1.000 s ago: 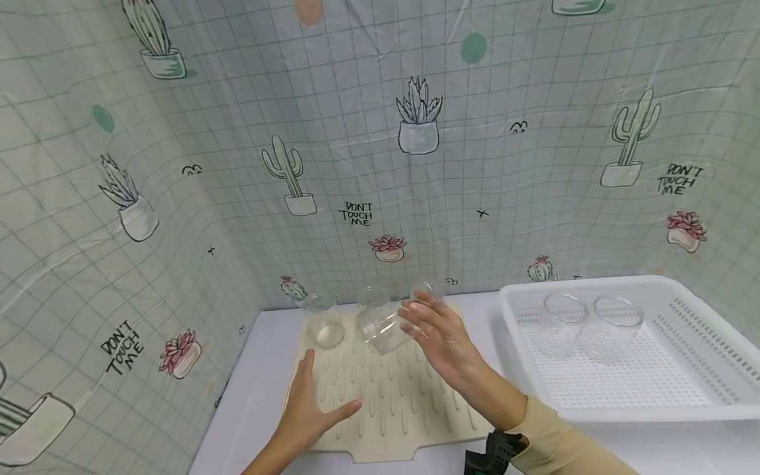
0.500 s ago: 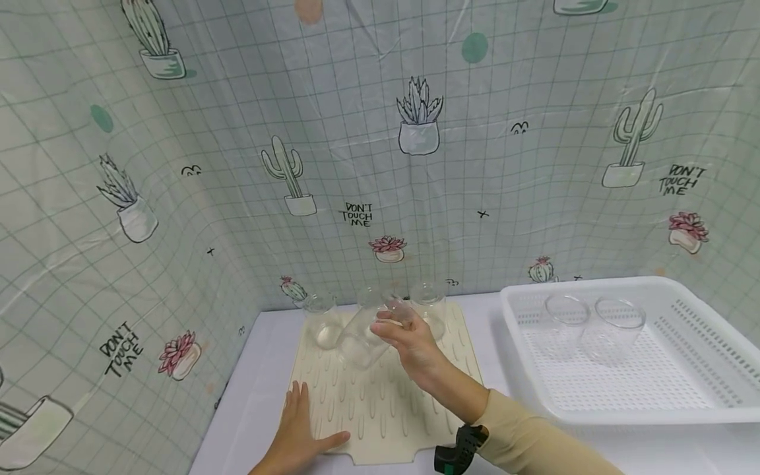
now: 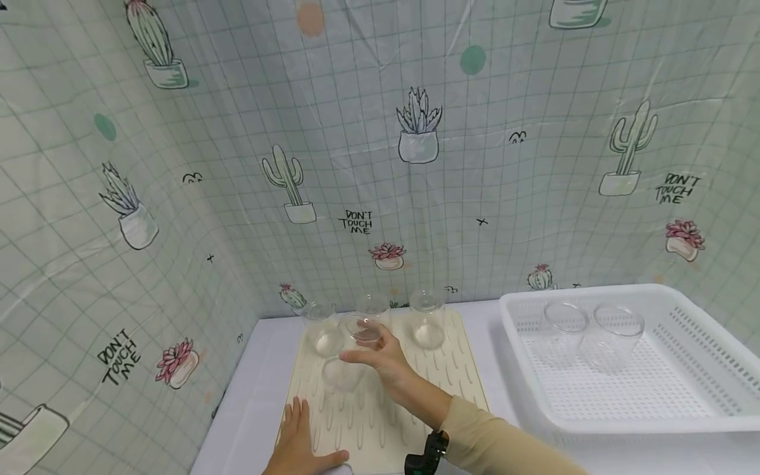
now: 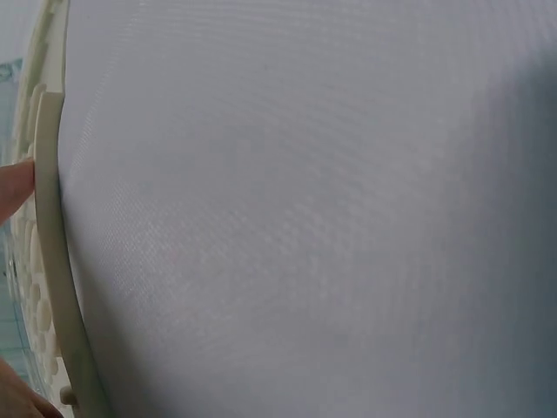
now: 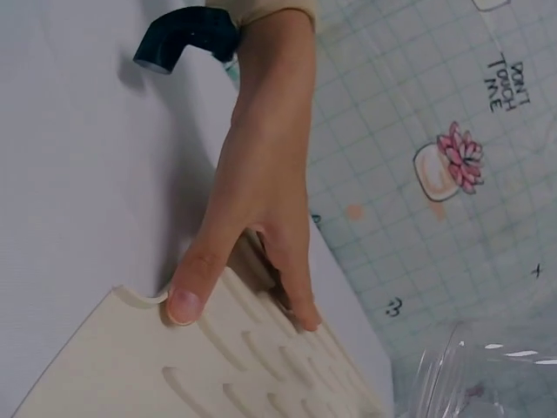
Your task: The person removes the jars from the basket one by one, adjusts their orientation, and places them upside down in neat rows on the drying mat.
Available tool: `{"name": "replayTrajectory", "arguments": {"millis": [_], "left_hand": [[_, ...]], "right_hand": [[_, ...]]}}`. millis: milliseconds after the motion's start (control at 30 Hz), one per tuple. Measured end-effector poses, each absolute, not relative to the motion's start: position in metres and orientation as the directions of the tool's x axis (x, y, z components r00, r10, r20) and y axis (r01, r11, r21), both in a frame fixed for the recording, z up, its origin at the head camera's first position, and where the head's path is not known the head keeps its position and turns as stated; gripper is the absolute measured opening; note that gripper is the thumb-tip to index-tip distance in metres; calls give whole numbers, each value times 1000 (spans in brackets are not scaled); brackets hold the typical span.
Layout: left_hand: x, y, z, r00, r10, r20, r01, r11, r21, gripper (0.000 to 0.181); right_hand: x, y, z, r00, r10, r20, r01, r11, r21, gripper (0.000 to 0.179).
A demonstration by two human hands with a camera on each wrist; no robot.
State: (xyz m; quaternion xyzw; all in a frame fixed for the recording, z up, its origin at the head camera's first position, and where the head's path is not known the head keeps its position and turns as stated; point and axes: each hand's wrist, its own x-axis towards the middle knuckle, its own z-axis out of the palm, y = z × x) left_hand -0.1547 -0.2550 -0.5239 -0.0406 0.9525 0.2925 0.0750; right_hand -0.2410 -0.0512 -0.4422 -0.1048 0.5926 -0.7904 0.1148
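My right hand (image 3: 387,361) grips a clear glass cup (image 3: 343,375) by its side, over the middle of a cream ridged drying mat (image 3: 410,412). The cup leans slightly, rim tipped toward the back right. At the mat's near left corner, my left hand (image 3: 297,441) rests with fingers spread; in the right wrist view its thumb (image 5: 184,305) lies on the mat's edge. Along the back of the mat stand a left glass cup (image 3: 328,343), a middle cup (image 3: 373,302) partly hidden behind the held one, and a right cup (image 3: 428,335).
To the right, a white perforated plastic basket (image 3: 617,425) holds two clear glass cups (image 3: 565,330) side by side. A white cloth (image 3: 237,409) covers the table. Behind hangs a grid-patterned curtain (image 3: 463,171) with cactus prints.
My right hand has moved left and closer, turning the held cup from lying sideways to nearly upright. My left hand has come back from mid-mat to the mat's near left corner.
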Motion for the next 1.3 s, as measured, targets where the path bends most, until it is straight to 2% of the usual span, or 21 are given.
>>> {"name": "replayTrajectory", "arguments": {"millis": [400, 667, 967, 1300], "left_hand": [[-152, -256, -520, -984, -22, -178, -113, 844, 524, 141], [-153, -257, -517, -983, 3, -186, -99, 837, 538, 138], [-153, -256, -516, -980, -19, -199, -127, 830, 544, 140], [-149, -256, -513, -983, 1, -186, -105, 823, 558, 138]], "right_hand": [[-244, -84, -457, -950, -306, 53, -16, -123, -992, 68], [-246, -101, -471, -950, -309, 31, -29, -11, -1000, 73], [-245, -112, -481, -947, -312, 81, -80, -16, -997, 75], [-247, -122, -486, -943, -331, 45, -66, 51, -997, 78]]}}
